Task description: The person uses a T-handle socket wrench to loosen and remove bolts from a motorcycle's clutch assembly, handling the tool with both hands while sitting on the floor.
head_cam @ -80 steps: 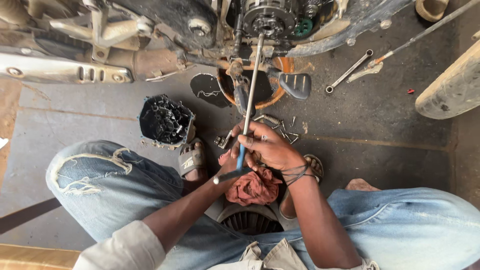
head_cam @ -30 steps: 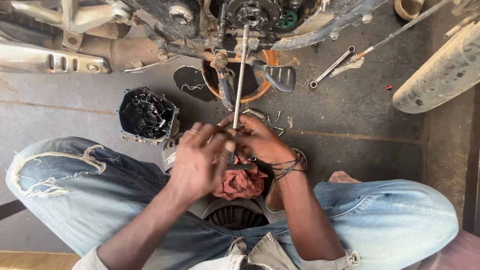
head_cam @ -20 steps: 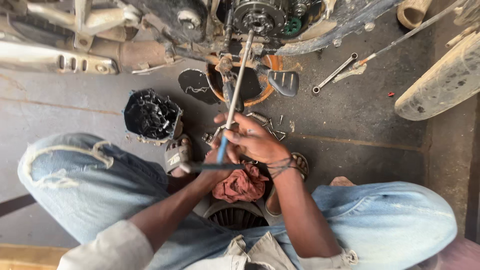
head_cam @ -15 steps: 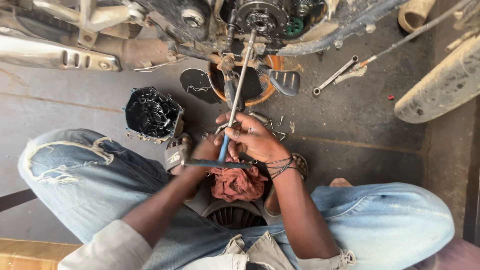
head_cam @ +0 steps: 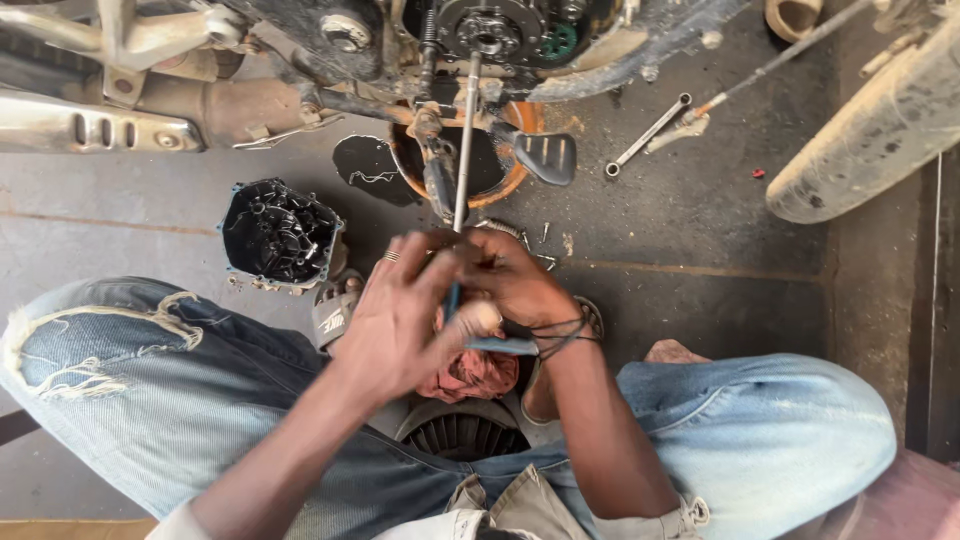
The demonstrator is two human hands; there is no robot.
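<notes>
my left hand (head_cam: 400, 320) and right hand (head_cam: 510, 285) both clench the t-handle wrench (head_cam: 462, 150), its tip in the engine (head_cam: 490, 30).

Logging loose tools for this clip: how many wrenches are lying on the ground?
1: a wrench on the concrete at upper right, beside the tyre. Others may be hidden under the engine.

Grey concrete floor (head_cam: 700, 230) with wrench (head_cam: 647, 135), black engine cover (head_cam: 279, 236).
</notes>
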